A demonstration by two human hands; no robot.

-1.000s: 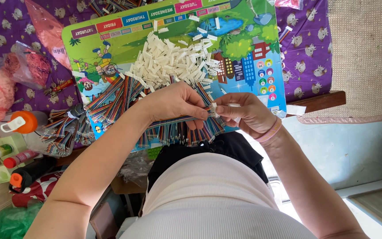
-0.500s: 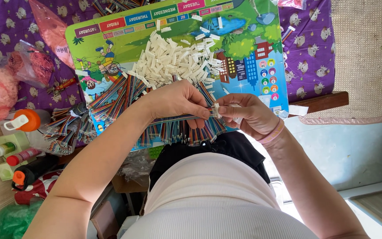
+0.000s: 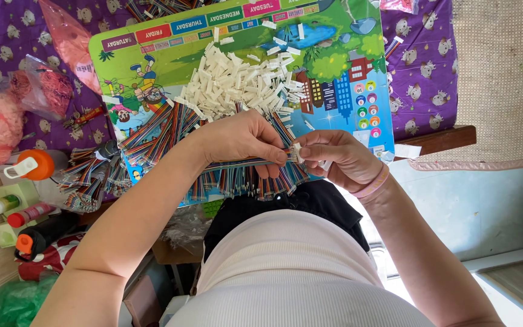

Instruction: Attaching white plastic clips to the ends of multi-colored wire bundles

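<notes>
At frame centre I see my left hand (image 3: 246, 140) pinching a rainbow ribbon cable (image 3: 237, 163), and my right hand (image 3: 334, 158) pinching a small white connector (image 3: 297, 151) at its end. The surface is a colourful picture board (image 3: 340, 91) heaped with white connectors (image 3: 237, 85), over a purple patterned cloth (image 3: 422, 66). Bottles (image 3: 25, 166) stand at left; a woven mat (image 3: 503, 79) lies upper right.

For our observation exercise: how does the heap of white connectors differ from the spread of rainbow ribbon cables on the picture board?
The white connectors are short, plain white blocks heaped loosely mid-board; the ribbon cables are long, flat, multicoloured strips fanned along the board's near edge. The heap lies untouched, while one cable is pinched in the left hand beside the right hand. Both rest on the picture board.
</notes>
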